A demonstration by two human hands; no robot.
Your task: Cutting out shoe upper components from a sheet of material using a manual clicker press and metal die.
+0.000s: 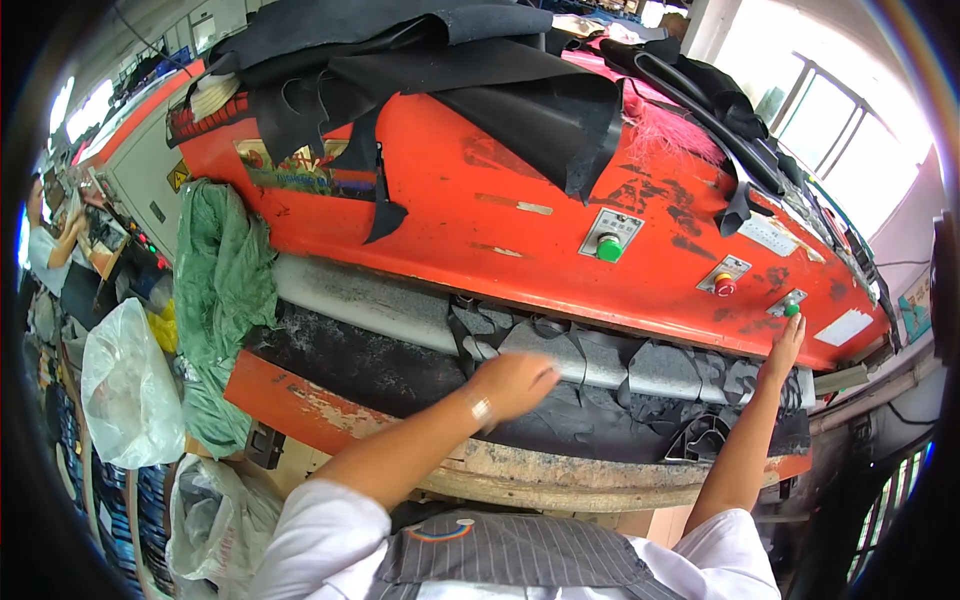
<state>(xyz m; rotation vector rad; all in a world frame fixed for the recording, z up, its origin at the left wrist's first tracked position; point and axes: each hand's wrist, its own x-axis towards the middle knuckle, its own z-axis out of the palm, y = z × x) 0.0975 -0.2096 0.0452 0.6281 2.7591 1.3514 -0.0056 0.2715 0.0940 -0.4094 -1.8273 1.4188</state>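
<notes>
My right hand (787, 348) reaches up to the right end of a red press (430, 190), its stretched fingers touching a green push button (792, 309). My left hand (515, 385), with a band on its wrist, hovers over the press bed; motion smears its fingers, and I see nothing held. Below it lies a dark sheet of leather-like material (350, 365). Cut black scraps with large holes (655, 370) hang along the grey bar under the press head. A metal cutting die (700, 438) rests on the black sheet near my right forearm.
Black sheets (540, 110) drape over the press top beside pink fluffy material (670, 130). Another green button (609, 248) and a red knob (724, 285) sit on its front. At left are a green sack (222, 300), a clear plastic bag (130, 385) and a person (55, 250).
</notes>
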